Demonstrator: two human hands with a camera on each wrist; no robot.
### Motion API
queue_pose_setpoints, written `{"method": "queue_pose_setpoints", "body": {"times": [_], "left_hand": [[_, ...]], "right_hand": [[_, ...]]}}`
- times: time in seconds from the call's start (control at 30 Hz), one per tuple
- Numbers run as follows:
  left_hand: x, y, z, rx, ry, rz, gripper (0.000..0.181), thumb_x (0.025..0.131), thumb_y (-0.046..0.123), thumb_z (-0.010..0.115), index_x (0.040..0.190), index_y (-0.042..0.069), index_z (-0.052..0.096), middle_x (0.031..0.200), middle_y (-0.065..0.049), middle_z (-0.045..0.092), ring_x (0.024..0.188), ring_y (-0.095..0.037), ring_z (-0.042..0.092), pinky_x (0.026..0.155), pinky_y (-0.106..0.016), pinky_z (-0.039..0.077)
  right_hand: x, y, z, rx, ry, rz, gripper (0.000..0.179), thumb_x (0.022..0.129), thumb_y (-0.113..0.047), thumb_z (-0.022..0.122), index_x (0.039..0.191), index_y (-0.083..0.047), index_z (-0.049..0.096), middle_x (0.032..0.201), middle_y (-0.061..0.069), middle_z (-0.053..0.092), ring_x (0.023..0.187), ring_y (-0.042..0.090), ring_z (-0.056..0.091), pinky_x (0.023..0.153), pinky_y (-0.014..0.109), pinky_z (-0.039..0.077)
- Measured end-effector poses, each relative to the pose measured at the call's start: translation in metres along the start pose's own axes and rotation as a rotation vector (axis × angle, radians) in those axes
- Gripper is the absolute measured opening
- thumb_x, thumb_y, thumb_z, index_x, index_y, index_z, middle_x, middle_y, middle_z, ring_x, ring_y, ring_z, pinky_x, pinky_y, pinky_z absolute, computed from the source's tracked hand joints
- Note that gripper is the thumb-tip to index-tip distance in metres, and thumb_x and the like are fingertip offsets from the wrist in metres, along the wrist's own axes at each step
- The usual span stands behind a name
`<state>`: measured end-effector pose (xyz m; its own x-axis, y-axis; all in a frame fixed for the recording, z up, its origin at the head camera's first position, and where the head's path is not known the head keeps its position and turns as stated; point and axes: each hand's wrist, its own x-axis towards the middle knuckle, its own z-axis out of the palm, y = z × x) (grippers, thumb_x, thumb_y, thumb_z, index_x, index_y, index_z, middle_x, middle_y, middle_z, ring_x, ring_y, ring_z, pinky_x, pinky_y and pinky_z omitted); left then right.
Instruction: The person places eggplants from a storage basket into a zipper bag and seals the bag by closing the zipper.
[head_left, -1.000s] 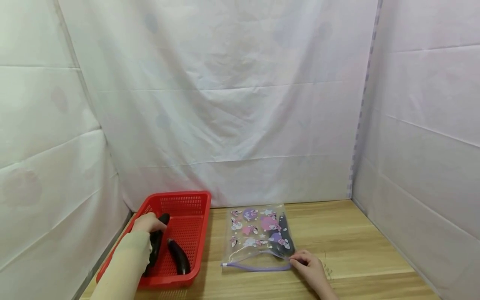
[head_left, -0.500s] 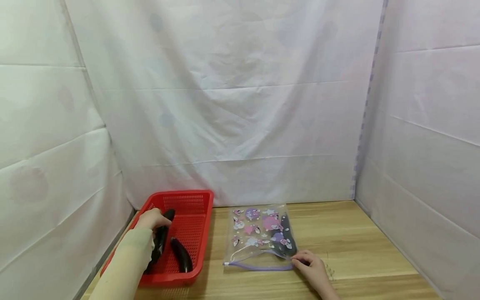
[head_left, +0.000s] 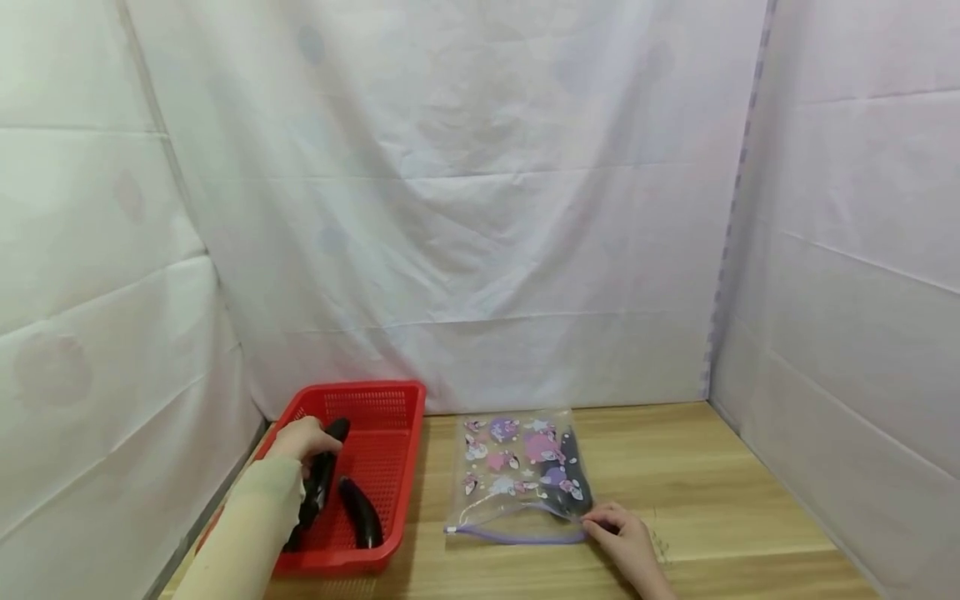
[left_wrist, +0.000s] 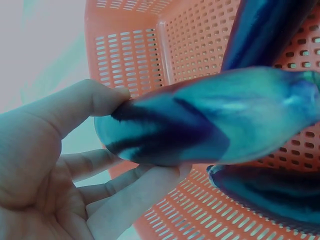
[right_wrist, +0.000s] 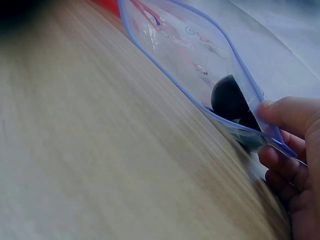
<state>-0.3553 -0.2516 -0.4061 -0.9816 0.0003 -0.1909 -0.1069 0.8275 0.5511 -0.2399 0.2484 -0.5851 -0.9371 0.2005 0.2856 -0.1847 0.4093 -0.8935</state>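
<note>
My left hand (head_left: pixel 303 437) is inside the red plastic basket (head_left: pixel 411 450). It grips the rounded end of a glossy dark eggplant (left_wrist: pixel 200 122), thumb above and fingers below in the left wrist view. A second eggplant (head_left: pixel 362 512) lies loose on the basket floor. Another eggplant (left_wrist: pixel 267 32) shows at the top of the left wrist view. My right hand (head_left: pixel 622 537) pinches the corner of a clear zip bag (head_left: pixel 487 500) printed with pink and purple cartoons. The bag's purple-edged mouth gapes, and a dark eggplant (right_wrist: pixel 230 97) lies inside along its right side.
The basket and bag sit side by side on a wood-grain table (head_left: pixel 675 467). White cloth (head_left: pixel 465 250) hangs behind and on both sides, and the basket is close to the left cloth.
My left hand has shifted slightly up and to the right with the eggplant in its grip. The right hand keeps the bag's corner pinched; the head view has shifted a little.
</note>
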Motion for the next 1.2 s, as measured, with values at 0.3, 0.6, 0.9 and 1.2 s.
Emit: {"method": "queue_pose_setpoints", "body": {"times": [0.3,0.6,0.9,1.2], "left_hand": [[0.0016,0.0011,0.0000,-0.010,0.009,0.007,0.027,0.077,0.021,0.072,0.074,0.004,0.051,0.070,-0.013,0.051,0.056,-0.024,0.051,0.048,-0.035,0.050],[-0.0002,0.0001,-0.0027,-0.038,-0.006,0.013,0.028,0.076,0.021,0.074,0.078,0.002,0.054,0.074,-0.014,0.053,0.061,-0.026,0.053,0.052,-0.036,0.052],[-0.0033,0.0038,-0.0031,-0.033,0.003,0.033,0.028,0.075,0.020,0.075,0.080,0.000,0.056,0.074,-0.014,0.053,0.063,-0.027,0.055,0.054,-0.038,0.053],[-0.0009,0.0061,-0.0017,-0.080,-0.006,0.025,0.023,0.076,0.017,0.073,0.078,0.000,0.057,0.073,-0.014,0.055,0.059,-0.027,0.056,0.051,-0.039,0.053]], "right_hand": [[0.0030,-0.0015,-0.0014,0.005,0.002,-0.011,0.008,0.079,-0.008,0.078,0.078,-0.015,0.075,0.084,0.003,0.067,0.086,0.008,0.059,0.080,0.022,0.045],[0.0041,-0.0017,-0.0011,-0.012,-0.015,0.010,0.008,0.079,-0.012,0.079,0.075,-0.016,0.074,0.084,0.004,0.067,0.084,0.008,0.059,0.078,0.023,0.046],[0.0003,-0.0013,0.0007,-0.005,-0.040,0.042,0.005,0.080,-0.013,0.079,0.077,-0.013,0.074,0.086,0.002,0.067,0.084,0.008,0.058,0.078,0.023,0.045],[-0.0019,-0.0005,0.0014,0.002,-0.002,0.011,0.006,0.079,-0.009,0.079,0.078,-0.013,0.075,0.084,0.002,0.066,0.082,0.007,0.058,0.076,0.021,0.045]]}}
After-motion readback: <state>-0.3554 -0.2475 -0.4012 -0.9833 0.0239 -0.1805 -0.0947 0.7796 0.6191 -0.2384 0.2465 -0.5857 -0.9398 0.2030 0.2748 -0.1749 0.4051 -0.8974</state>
